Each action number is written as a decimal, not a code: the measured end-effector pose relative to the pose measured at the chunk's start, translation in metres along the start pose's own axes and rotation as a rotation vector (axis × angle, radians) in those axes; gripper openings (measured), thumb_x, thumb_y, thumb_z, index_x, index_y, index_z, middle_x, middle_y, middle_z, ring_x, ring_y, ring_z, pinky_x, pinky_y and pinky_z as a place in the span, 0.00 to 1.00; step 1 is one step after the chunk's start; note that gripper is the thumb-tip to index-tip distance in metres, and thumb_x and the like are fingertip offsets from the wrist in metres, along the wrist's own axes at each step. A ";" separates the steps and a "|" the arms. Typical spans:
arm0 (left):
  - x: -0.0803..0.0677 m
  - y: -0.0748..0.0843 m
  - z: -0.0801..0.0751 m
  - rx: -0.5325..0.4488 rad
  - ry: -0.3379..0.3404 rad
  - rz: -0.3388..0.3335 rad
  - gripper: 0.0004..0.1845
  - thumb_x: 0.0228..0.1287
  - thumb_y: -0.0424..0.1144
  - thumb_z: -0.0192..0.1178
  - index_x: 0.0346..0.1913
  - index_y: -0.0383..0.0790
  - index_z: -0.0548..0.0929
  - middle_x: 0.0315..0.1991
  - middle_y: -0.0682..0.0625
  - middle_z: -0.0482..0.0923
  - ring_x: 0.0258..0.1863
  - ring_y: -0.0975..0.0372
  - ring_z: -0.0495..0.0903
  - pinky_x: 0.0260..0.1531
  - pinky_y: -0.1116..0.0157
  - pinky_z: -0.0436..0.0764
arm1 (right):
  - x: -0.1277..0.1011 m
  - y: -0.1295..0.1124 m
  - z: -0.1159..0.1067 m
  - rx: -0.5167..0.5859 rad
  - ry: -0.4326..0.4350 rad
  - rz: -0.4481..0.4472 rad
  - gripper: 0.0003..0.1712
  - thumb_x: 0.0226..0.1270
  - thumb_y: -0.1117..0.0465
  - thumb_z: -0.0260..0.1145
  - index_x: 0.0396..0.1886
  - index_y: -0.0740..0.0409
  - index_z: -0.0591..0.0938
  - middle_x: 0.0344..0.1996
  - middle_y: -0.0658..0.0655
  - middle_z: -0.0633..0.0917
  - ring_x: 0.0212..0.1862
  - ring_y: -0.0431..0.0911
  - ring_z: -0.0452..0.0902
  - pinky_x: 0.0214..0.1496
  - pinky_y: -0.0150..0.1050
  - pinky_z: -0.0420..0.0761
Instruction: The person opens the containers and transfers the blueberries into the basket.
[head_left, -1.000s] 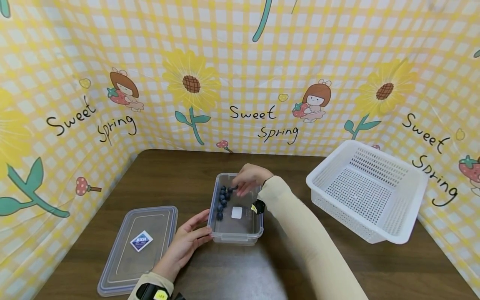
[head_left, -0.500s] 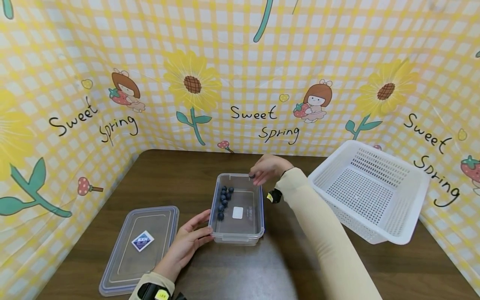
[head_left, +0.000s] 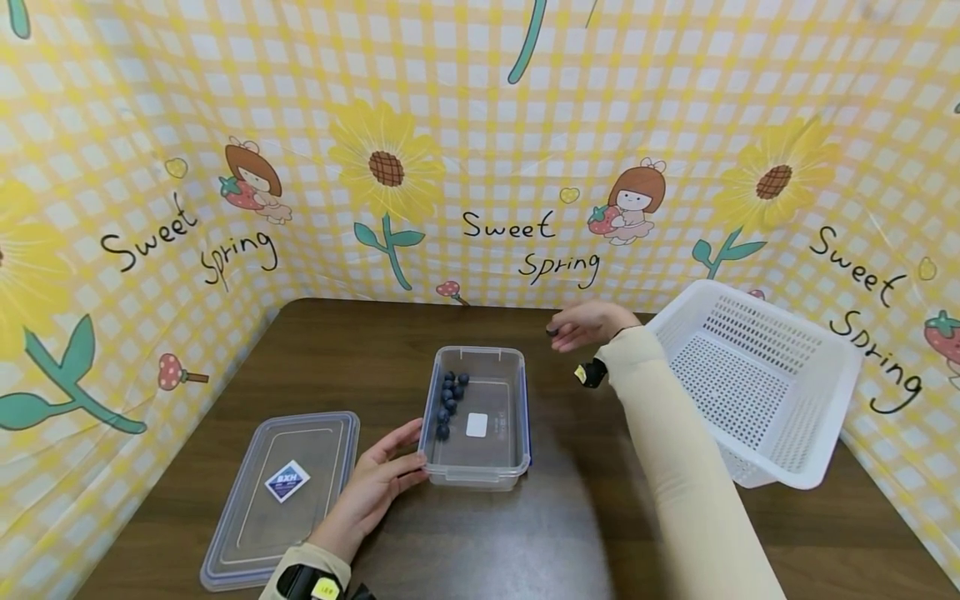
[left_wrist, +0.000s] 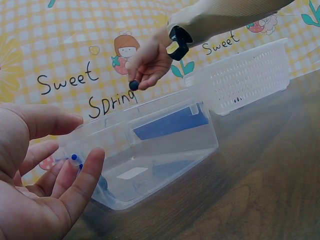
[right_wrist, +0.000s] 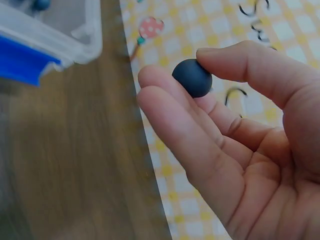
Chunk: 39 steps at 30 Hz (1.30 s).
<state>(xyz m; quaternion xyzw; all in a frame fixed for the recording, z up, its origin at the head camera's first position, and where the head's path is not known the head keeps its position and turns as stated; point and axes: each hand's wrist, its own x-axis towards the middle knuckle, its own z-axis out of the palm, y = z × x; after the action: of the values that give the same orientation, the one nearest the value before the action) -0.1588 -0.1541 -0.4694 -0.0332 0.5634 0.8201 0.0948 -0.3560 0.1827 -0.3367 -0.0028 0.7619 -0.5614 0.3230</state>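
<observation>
Thumb and forefinger of the right hand [head_left: 588, 325] pinch a small round dark-blue berry [right_wrist: 192, 77], the other fingers loosely curled beneath it; the hand hangs in the air between the clear rectangular plastic container [head_left: 476, 417] and the white perforated plastic basket [head_left: 742, 383], above the dark brown wooden table [head_left: 525, 542]; the left hand [head_left: 371, 487], fingers relaxed and slightly spread, rests against the container's near left corner, gripping nothing. Inside the container a short row of more dark-blue berries [head_left: 448, 400] lies along its left wall, with a white label on the floor; a flat clear plastic lid [head_left: 281, 496] with a blue diamond sticker lies on the table to the left, just beside the left hand; the basket sits tilted at the right edge, near the yellow checked sunflower backdrop [head_left: 480, 150]; nothing stands between the raised berry and the basket.
</observation>
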 end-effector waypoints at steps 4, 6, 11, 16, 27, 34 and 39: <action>0.000 0.001 0.000 0.001 0.002 -0.002 0.31 0.60 0.20 0.58 0.69 0.31 0.72 0.60 0.39 0.68 0.44 0.56 0.80 0.43 0.61 0.84 | -0.008 0.004 -0.016 0.052 0.013 -0.006 0.16 0.74 0.68 0.56 0.55 0.75 0.72 0.31 0.62 0.85 0.33 0.48 0.85 0.46 0.40 0.85; -0.001 0.001 0.001 0.002 0.005 -0.005 0.31 0.60 0.20 0.58 0.68 0.31 0.72 0.60 0.39 0.68 0.44 0.56 0.80 0.43 0.61 0.84 | -0.012 0.005 -0.023 0.070 0.018 -0.009 0.15 0.74 0.68 0.55 0.54 0.74 0.72 0.33 0.62 0.84 0.34 0.48 0.85 0.46 0.39 0.85; -0.001 0.001 0.001 0.008 0.010 -0.010 0.31 0.61 0.20 0.58 0.69 0.30 0.70 0.61 0.39 0.67 0.45 0.55 0.80 0.43 0.61 0.84 | -0.022 0.010 -0.038 0.073 0.044 -0.021 0.13 0.74 0.68 0.56 0.54 0.71 0.70 0.33 0.61 0.84 0.35 0.47 0.85 0.50 0.40 0.84; -0.001 0.001 0.001 0.010 0.010 -0.010 0.32 0.61 0.20 0.58 0.70 0.28 0.67 0.61 0.39 0.67 0.45 0.55 0.80 0.43 0.62 0.84 | -0.032 0.015 -0.051 0.093 0.061 -0.029 0.15 0.74 0.68 0.55 0.55 0.72 0.69 0.33 0.60 0.83 0.36 0.47 0.84 0.51 0.40 0.84; -0.002 0.001 0.001 0.021 0.001 -0.001 0.32 0.61 0.21 0.58 0.70 0.29 0.69 0.60 0.40 0.68 0.45 0.56 0.80 0.43 0.62 0.84 | -0.060 0.031 -0.087 0.203 0.109 0.010 0.06 0.73 0.69 0.57 0.45 0.68 0.75 0.31 0.59 0.85 0.35 0.46 0.86 0.48 0.37 0.84; -0.002 0.002 0.002 0.012 0.003 -0.006 0.32 0.61 0.20 0.58 0.70 0.28 0.68 0.59 0.40 0.68 0.44 0.56 0.79 0.43 0.62 0.84 | -0.076 0.051 -0.110 0.346 0.129 0.078 0.09 0.74 0.71 0.55 0.35 0.65 0.81 0.33 0.61 0.85 0.35 0.47 0.86 0.49 0.36 0.83; -0.002 0.002 0.002 0.011 0.002 -0.007 0.31 0.61 0.20 0.58 0.69 0.29 0.69 0.59 0.39 0.68 0.45 0.56 0.79 0.43 0.62 0.84 | -0.082 0.067 -0.118 0.347 0.145 0.080 0.08 0.74 0.70 0.56 0.35 0.64 0.80 0.33 0.61 0.85 0.36 0.47 0.86 0.49 0.36 0.83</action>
<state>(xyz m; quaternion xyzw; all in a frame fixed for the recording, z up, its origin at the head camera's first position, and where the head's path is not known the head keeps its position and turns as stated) -0.1571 -0.1537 -0.4663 -0.0354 0.5679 0.8165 0.0973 -0.3253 0.3380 -0.3354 0.1239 0.6744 -0.6699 0.2849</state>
